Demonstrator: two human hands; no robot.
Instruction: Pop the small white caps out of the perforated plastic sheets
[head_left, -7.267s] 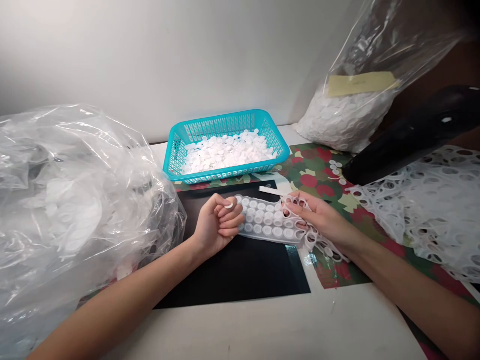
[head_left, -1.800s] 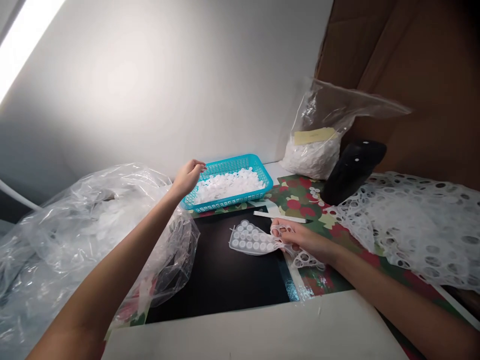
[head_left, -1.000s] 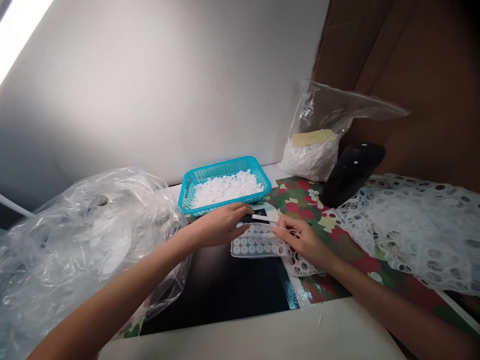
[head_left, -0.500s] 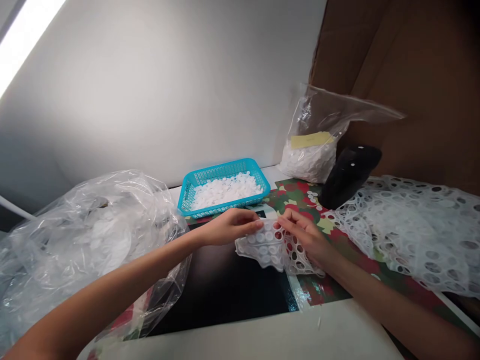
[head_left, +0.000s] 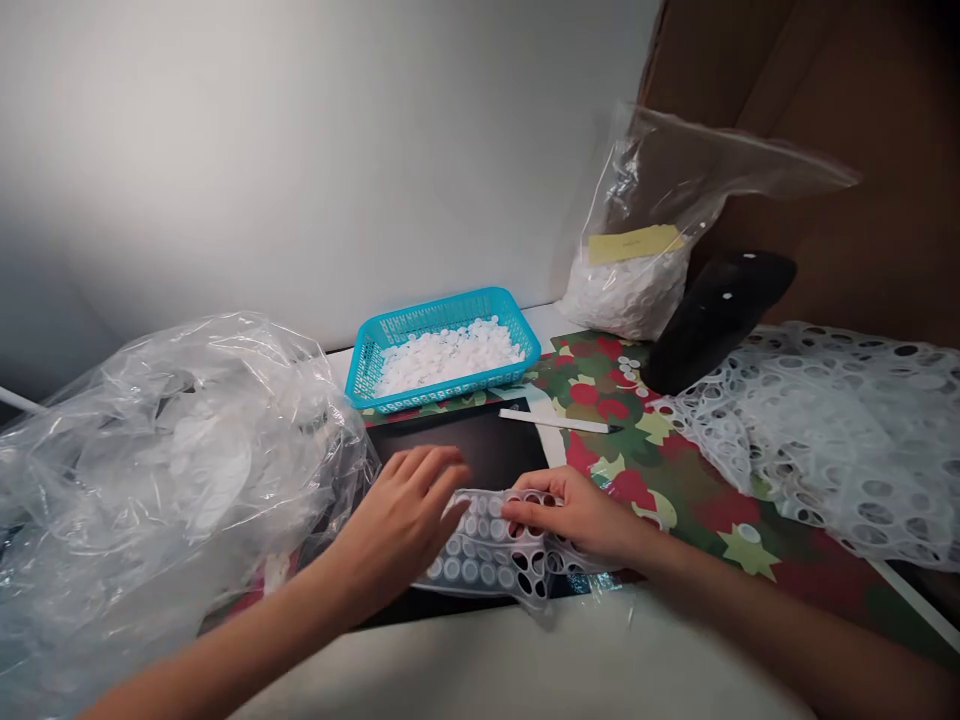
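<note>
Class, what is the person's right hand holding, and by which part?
The right hand holds the white dimpled plastic sheet by its punched-out, holed part.

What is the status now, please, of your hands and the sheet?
Right hand holding white sheet. Left hand open, at sheet's left end. Plastic bag beside left forearm.

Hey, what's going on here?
A person is working on a strip of white plastic sheet over a black mat. Round discs still sit in part of it, while the rest shows empty holes. The right hand pinches the strip, and the left hand is open beside it. A teal basket of loose white discs stands beyond, with a heap of holed sheet to the right.
</note>
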